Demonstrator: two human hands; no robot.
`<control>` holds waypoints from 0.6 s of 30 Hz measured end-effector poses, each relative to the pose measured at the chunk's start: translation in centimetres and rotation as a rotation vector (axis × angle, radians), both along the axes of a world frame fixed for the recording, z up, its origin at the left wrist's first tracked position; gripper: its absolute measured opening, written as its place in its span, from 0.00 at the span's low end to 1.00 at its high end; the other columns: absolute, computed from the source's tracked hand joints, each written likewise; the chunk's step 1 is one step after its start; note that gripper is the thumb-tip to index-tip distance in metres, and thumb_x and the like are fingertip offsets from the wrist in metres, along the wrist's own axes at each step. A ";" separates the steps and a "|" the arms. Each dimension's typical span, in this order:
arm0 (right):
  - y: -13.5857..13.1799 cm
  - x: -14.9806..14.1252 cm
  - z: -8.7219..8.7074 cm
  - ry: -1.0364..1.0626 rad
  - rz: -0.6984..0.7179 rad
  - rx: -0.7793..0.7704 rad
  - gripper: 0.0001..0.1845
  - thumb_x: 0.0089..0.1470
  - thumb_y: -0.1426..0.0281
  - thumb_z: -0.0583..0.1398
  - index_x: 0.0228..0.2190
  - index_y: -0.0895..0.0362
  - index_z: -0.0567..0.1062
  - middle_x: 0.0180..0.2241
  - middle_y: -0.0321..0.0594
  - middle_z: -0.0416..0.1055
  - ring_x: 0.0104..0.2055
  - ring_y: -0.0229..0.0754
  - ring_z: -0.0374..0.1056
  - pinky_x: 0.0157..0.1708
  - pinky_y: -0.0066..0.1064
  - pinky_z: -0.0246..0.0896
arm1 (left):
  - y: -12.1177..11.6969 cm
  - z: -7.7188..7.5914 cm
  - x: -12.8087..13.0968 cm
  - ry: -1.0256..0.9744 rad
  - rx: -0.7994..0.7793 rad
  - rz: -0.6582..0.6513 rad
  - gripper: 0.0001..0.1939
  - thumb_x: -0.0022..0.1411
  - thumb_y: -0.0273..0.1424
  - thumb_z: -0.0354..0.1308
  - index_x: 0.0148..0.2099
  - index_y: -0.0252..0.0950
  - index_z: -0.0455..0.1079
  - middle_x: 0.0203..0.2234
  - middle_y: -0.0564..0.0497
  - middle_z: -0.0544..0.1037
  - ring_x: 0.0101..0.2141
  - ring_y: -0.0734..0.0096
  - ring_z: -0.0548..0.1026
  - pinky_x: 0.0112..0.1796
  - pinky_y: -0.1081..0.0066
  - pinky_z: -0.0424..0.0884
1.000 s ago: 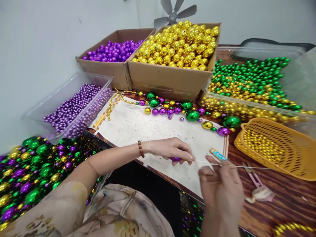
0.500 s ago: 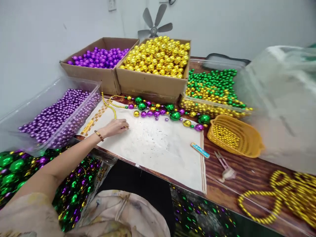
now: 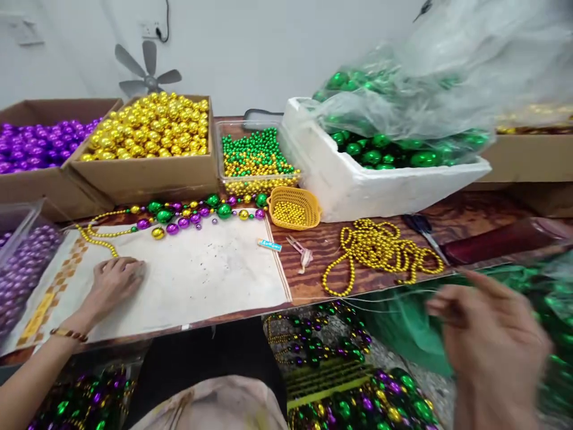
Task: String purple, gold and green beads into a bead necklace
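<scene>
My left hand (image 3: 117, 280) rests low on the white cloth (image 3: 215, 269), fingers together and curled down, beside the end of a strand of small gold beads (image 3: 99, 240). What lies under its fingers is hidden. Off the table's front edge at the right, my right hand (image 3: 496, 340) is blurred, its fingers pinched on a thin white thread (image 3: 394, 297) that runs leftward along the edge. A row of larger green, purple and gold beads (image 3: 224, 210) lies across the cloth's far edge, with a few loose purple ones near it.
Cartons of purple (image 3: 45, 140) and gold beads (image 3: 152, 128) stand behind, with a clear bin (image 3: 257, 158), yellow basket (image 3: 294, 208) and foam box (image 3: 385, 185) rightward. Snips (image 3: 302, 254), a gold bead chain (image 3: 371, 248) and scissors (image 3: 425, 233) lie on the wood.
My right hand has drawn far out to the right with the thread. My left hand has moved from mid-cloth to the strand's end at the left. The view has swung right.
</scene>
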State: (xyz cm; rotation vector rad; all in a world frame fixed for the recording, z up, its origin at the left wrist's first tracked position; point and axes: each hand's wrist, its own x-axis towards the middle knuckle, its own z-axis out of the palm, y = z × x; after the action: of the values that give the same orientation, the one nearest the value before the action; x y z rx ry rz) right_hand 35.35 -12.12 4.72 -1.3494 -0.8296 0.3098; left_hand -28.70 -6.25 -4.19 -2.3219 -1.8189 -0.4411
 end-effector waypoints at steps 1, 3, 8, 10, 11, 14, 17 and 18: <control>0.4 -2.1 -0.8 0.046 0.092 -0.039 0.12 0.53 0.63 0.69 0.37 0.55 0.79 0.26 0.41 0.73 0.23 0.35 0.69 0.23 0.32 0.63 | 0.5 0.7 1.3 -0.010 0.020 -0.015 0.12 0.65 0.42 0.50 0.46 0.52 0.72 0.41 0.56 0.79 0.44 0.48 0.76 0.47 0.42 0.70; 1.3 -6.5 -3.4 0.088 0.381 -0.175 0.12 0.54 0.61 0.67 0.35 0.57 0.79 0.25 0.39 0.74 0.22 0.37 0.70 0.24 0.31 0.67 | 2.3 2.7 5.1 -0.098 0.045 -0.085 0.13 0.67 0.42 0.53 0.51 0.50 0.70 0.42 0.52 0.79 0.44 0.51 0.77 0.47 0.46 0.71; 4.0 -13.0 -11.8 0.217 0.672 -0.240 0.19 0.59 0.53 0.61 0.31 0.57 0.77 0.18 0.34 0.69 0.17 0.35 0.66 0.18 0.25 0.62 | 10.9 9.5 20.7 -0.328 0.016 -0.398 0.14 0.71 0.36 0.52 0.54 0.41 0.70 0.41 0.47 0.79 0.41 0.63 0.77 0.41 0.63 0.74; 4.3 -13.5 -14.0 0.251 0.654 -0.266 0.20 0.59 0.52 0.60 0.32 0.57 0.77 0.17 0.33 0.67 0.16 0.35 0.63 0.16 0.23 0.60 | 15.3 12.2 27.9 -0.313 0.010 -0.555 0.12 0.71 0.35 0.51 0.49 0.39 0.73 0.40 0.46 0.79 0.42 0.63 0.77 0.43 0.63 0.74; 4.3 -13.4 -14.8 0.273 0.637 -0.269 0.20 0.60 0.52 0.60 0.32 0.57 0.77 0.17 0.32 0.66 0.16 0.34 0.62 0.16 0.23 0.59 | 17.4 13.4 31.5 -0.294 0.010 -0.618 0.11 0.71 0.34 0.51 0.48 0.38 0.73 0.40 0.46 0.79 0.43 0.63 0.76 0.44 0.62 0.74; 4.0 -12.9 -15.7 0.323 0.582 -0.249 0.21 0.61 0.52 0.59 0.31 0.57 0.75 0.17 0.31 0.64 0.15 0.34 0.62 0.15 0.22 0.59 | 23.3 16.6 41.6 -0.207 0.010 -0.645 0.12 0.71 0.33 0.51 0.49 0.36 0.73 0.43 0.44 0.79 0.44 0.63 0.76 0.48 0.60 0.72; 3.8 -12.7 -15.9 0.280 0.554 -0.235 0.21 0.62 0.53 0.58 0.32 0.57 0.76 0.17 0.32 0.65 0.16 0.34 0.63 0.17 0.22 0.61 | 27.4 19.0 49.6 -0.068 -0.010 -0.607 0.16 0.73 0.33 0.48 0.51 0.32 0.73 0.48 0.40 0.78 0.49 0.62 0.75 0.53 0.62 0.69; 3.8 -12.7 -16.0 0.246 0.545 -0.231 0.20 0.63 0.53 0.57 0.32 0.57 0.76 0.17 0.33 0.66 0.17 0.35 0.64 0.18 0.22 0.62 | 28.4 19.6 51.7 -0.007 -0.023 -0.582 0.16 0.73 0.33 0.48 0.52 0.32 0.73 0.49 0.39 0.77 0.50 0.60 0.74 0.53 0.61 0.69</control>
State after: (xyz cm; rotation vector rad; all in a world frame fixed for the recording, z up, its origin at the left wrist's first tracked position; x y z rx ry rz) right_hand 22.65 -8.34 -11.26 -1.2435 -0.9629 1.0038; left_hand 22.98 22.15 15.41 -2.8432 -1.1194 -0.4945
